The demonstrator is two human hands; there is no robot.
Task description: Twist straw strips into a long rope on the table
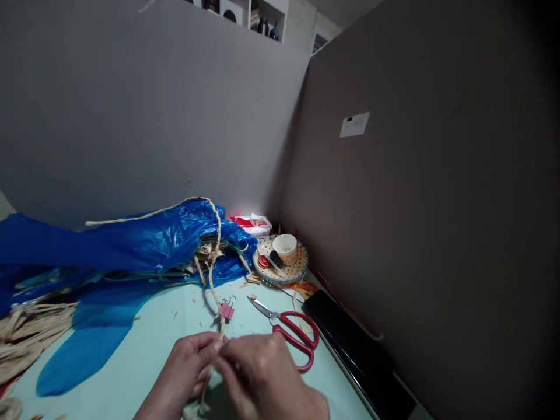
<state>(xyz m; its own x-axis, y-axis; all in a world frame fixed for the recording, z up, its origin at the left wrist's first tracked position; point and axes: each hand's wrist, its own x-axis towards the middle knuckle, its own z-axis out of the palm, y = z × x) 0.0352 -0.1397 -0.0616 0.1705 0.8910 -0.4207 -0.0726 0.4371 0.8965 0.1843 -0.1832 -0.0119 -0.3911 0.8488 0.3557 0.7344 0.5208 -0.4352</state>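
Observation:
A pale twisted fibre cord (218,224) runs from the blue plastic down to my fingers at the front of the table. A pink binder clip (226,312) grips it just beyond my hands. My left hand (186,364) pinches the cord below the clip, and its loose ends hang under the fingers. Right beside it, my right hand (265,373) is closed with its fingertips at the same stretch of cord; the back of the hand hides part of the grip. Red-handled scissors (300,338) lie partly open to the right of my right hand.
Blue plastic sheeting (126,248) covers the back left, with dry fibre strips (35,329) beside it. A woven tray (301,265) holds a paper cup (284,246). A long black object (350,344) lies along the right partition. Fibre scraps dot the pale green tabletop (153,332).

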